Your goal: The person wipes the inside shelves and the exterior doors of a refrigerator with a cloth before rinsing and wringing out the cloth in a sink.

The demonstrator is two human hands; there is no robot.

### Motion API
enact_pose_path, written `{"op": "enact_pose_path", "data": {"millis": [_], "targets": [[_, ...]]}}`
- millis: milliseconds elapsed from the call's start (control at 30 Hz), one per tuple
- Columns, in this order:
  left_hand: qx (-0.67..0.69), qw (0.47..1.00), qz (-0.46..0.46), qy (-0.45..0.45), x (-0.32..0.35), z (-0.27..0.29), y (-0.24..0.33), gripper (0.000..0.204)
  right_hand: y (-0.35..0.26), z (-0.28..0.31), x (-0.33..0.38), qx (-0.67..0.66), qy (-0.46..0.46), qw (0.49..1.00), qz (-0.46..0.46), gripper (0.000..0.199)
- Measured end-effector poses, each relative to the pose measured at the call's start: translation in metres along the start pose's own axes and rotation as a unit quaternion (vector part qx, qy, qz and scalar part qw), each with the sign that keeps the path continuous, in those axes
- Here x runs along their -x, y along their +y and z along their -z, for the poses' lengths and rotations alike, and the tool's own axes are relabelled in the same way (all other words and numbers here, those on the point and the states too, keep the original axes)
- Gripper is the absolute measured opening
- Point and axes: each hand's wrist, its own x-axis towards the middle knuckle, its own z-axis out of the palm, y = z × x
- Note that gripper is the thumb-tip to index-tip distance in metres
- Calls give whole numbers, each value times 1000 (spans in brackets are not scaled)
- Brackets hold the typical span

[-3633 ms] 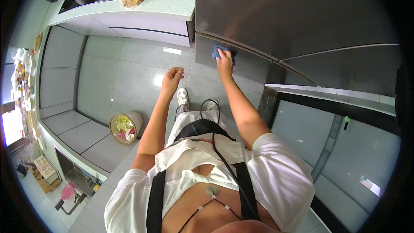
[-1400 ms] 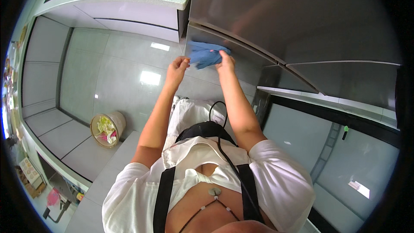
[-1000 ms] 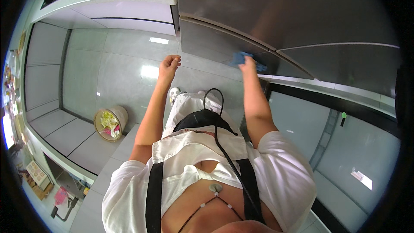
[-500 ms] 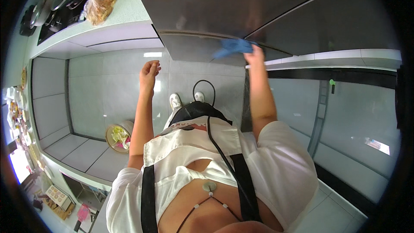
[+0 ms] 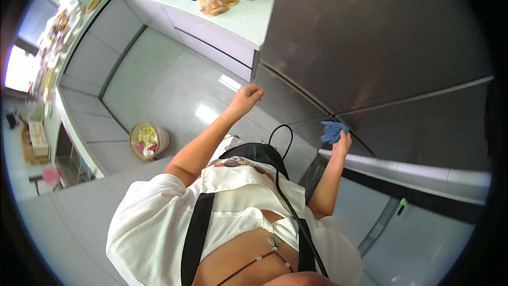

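Blue cloth has gone from trailing out leftward half a second ago to a compact bunch just in front of the right hand; camera view has tilted too, so the whole room sits at a slant. Cloth looks soft, matte, mid-blue, crumpled into uneven folds, loose edges poking out leftward; finer texture too small to tell. Location: low on the dark grey glossy fridge, just below where its door seams meet. Touching the panel or slightly off it, can't tell. Right fingers gripping the cloth at its lower right side, arm reaching out to the right. Left hand up over the tiled floor, nearest the countertop corner; fingers loosely curled, nothing seen in them, can't tell if tips meet the thumb. Bagged food on the countertop, round bin with green scraps on the floor, left.
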Motion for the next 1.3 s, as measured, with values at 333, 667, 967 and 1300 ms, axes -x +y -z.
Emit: {"op": "enact_pose_path", "data": {"millis": [333, 667, 967, 1300], "targets": [[20, 997, 44, 65, 15, 50, 21, 24, -49, -124, 60, 210, -189, 952, 120, 39], [61, 986, 12, 154, 1, 197, -12, 22, -65, -256, 132, 405, -207, 838, 301, 32], [92, 974, 40, 201, 7, 337, -34, 23, -57, -412, 154, 375, -241, 841, 308, 32], [109, 919, 11, 380, 38, 480, -43, 22, -76, -586, 215, 511, -327, 691, 394, 36]]}}
